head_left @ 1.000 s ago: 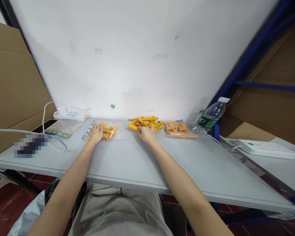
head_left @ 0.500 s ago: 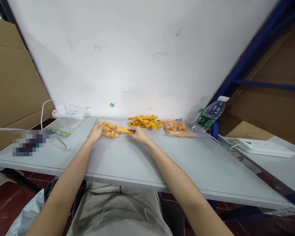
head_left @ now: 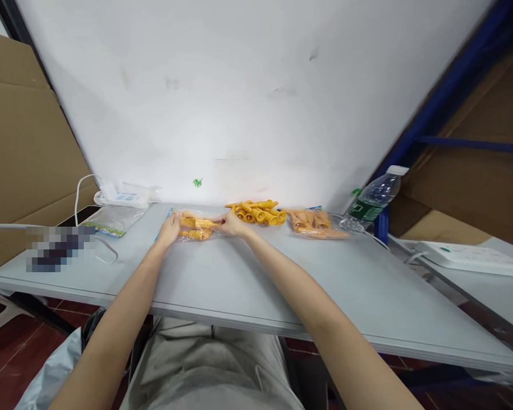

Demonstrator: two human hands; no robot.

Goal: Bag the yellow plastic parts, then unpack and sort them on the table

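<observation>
A clear plastic bag (head_left: 188, 238) with a blue printed edge lies on the table, several yellow horn-shaped plastic pieces inside it. My left hand (head_left: 170, 229) is closed on the bag's left end. At its right end my right hand (head_left: 232, 223) is closed, fingertips on a yellow plastic horn (head_left: 205, 223) whose other end is in the bag; the fingers partly hide it. Just behind my right hand is a loose pile of yellow plastic horns (head_left: 260, 215). Farther right lies another filled bag (head_left: 318, 223) of orange-yellow horns.
A clear bottle (head_left: 370, 199) with a green label leans at the right back. White power strips (head_left: 470, 257) (head_left: 126, 197) sit at both sides. An empty clear bag (head_left: 113, 219) and a cable lie left, near a blurred dark patch. A white panel (head_left: 239, 102) rises behind.
My right hand has moved left toward the bag, carrying the yellow horn deeper into it. My left hand stays on the bag's left end. The view has shifted slightly.
</observation>
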